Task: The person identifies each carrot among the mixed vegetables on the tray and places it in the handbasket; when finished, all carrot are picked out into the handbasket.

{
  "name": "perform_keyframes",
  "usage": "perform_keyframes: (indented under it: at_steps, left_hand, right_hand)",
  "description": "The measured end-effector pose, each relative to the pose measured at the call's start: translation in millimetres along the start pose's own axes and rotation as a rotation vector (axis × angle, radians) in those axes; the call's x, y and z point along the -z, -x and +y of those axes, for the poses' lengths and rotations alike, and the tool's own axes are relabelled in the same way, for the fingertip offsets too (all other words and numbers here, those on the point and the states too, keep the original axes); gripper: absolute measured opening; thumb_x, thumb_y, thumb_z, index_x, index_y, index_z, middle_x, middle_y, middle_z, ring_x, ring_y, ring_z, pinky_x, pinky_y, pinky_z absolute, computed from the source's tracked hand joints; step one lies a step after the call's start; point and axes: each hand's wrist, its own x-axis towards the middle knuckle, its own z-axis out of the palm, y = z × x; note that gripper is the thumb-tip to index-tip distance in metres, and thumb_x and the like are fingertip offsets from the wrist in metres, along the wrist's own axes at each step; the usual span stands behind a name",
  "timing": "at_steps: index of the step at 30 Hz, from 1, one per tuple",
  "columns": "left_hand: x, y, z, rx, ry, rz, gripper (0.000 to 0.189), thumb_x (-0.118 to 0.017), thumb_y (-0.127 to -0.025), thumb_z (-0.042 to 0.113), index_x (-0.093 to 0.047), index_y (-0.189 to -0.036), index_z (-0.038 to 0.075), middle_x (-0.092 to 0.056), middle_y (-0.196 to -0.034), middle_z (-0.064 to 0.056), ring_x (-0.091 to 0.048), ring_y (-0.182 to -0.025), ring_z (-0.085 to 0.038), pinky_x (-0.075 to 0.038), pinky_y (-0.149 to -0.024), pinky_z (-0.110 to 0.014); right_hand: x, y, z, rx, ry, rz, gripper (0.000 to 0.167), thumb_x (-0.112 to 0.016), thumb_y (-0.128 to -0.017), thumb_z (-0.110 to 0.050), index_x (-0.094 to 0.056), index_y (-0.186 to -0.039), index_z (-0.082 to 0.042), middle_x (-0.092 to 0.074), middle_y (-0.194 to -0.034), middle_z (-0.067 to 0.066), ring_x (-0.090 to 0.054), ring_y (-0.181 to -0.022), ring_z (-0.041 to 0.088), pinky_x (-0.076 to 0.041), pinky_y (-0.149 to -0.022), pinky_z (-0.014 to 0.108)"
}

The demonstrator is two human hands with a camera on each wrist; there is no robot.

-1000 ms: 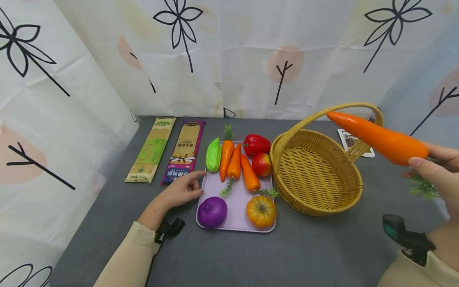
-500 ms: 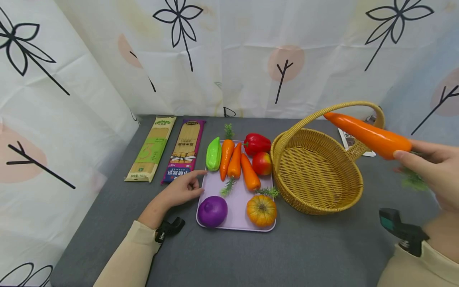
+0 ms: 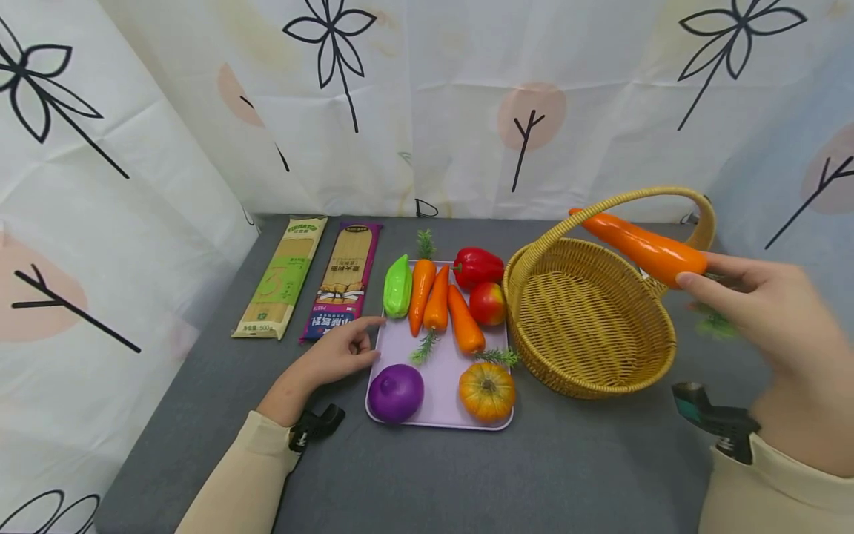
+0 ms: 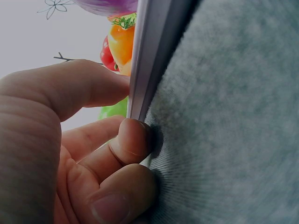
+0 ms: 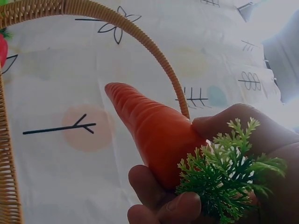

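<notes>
My right hand (image 3: 767, 311) holds an orange toy carrot (image 3: 650, 248) by its thick end, above the right side of the wicker basket (image 3: 660, 363). The carrot's narrow tip points left, behind the basket's arched handle, and its green leaves (image 5: 224, 172) hang by my palm. With thumb and bent fingers, my left hand (image 3: 336, 352) grips the left edge of the lilac tray (image 3: 437, 400). On this tray lie a green vegetable (image 3: 397, 288), several carrots (image 3: 437, 300), a red pepper (image 3: 477, 268), a red-yellow fruit (image 3: 488, 304), a purple onion (image 3: 396, 394) and a small pumpkin (image 3: 486, 391).
Two pasta packets, one green (image 3: 280, 280) and one purple (image 3: 342, 278), lie left of the tray. The basket stands against the tray's right side, its handle raised. A patterned white cloth (image 3: 454, 148) hangs behind the grey table (image 3: 534, 482).
My right hand has moved left with the carrot, bringing it from the basket's right side to over the basket's back right rim. My left hand and the tray have stayed still.
</notes>
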Motion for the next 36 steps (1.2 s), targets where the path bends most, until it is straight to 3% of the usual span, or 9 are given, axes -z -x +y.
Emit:
perform_keyframes:
  at_steps: [8, 19, 24, 29, 36]
  left_hand:
    - [0.4, 0.0, 1.0, -0.01, 0.006, -0.002, 0.055, -0.073, -0.095, 0.019, -0.054, -0.145, 0.01, -0.057, -0.078, 0.002, -0.051, -0.066, -0.017, -0.042, -0.06, -0.029]
    - [-0.2, 0.0, 0.2, 0.017, 0.004, 0.001, 0.055, -0.073, -0.095, 0.02, -0.053, -0.146, 0.012, -0.057, -0.079, 0.001, -0.052, -0.066, -0.016, -0.043, -0.061, -0.028]
    - [-0.4, 0.1, 1.8, 0.014, 0.019, -0.006, 0.055, -0.073, -0.095, 0.02, -0.053, -0.146, 0.011, -0.057, -0.08, 0.0, -0.052, -0.067, -0.018, -0.043, -0.061, -0.029]
    - [-0.6, -0.1, 1.7, 0.012, 0.021, -0.002, 0.055, -0.073, -0.095, 0.02, -0.053, -0.146, 0.01, -0.057, -0.079, 0.001, -0.052, -0.067, -0.017, -0.042, -0.061, -0.029]
    - [-0.5, 0.2, 1.0, 0.027, 0.019, -0.001, 0.055, -0.072, -0.095, 0.019, -0.052, -0.147, 0.012, -0.057, -0.079, 0.0, -0.052, -0.067, -0.017, -0.043, -0.061, -0.029]
  right_hand:
    - [-12.1, -8.8, -7.1, 0.021, 0.136, -0.073, 0.07, -0.062, -0.101, -0.045, -0.049, -0.148, 0.006, -0.07, -0.11, 0.02, -0.057, -0.077, -0.005, -0.046, -0.062, 0.022]
    - [-23.3, -26.5, -1.9, -0.015, 0.192, -0.264, 0.075, -0.054, -0.103, -0.052, -0.048, -0.147, 0.008, -0.057, -0.128, 0.025, -0.049, -0.102, 0.03, -0.043, -0.076, 0.037]
    - [-30.3, -34.2, 2.5, -0.011, 0.201, -0.321, 0.074, -0.053, -0.104, -0.052, -0.049, -0.145, 0.009, -0.059, -0.122, 0.022, -0.054, -0.099, 0.029, -0.045, -0.08, 0.04]
    - [-38.3, -36.5, 2.9, -0.002, 0.215, -0.346, 0.07, -0.052, -0.104, -0.053, -0.055, -0.139, 0.008, -0.059, -0.117, 0.021, -0.053, -0.097, 0.031, -0.046, -0.075, 0.039]
    - [-54.0, -39.6, -0.1, 0.001, 0.213, -0.407, 0.065, -0.052, -0.103, -0.054, -0.06, -0.132, 0.004, -0.055, -0.084, 0.007, -0.045, -0.07, 0.021, -0.037, -0.059, 0.035]
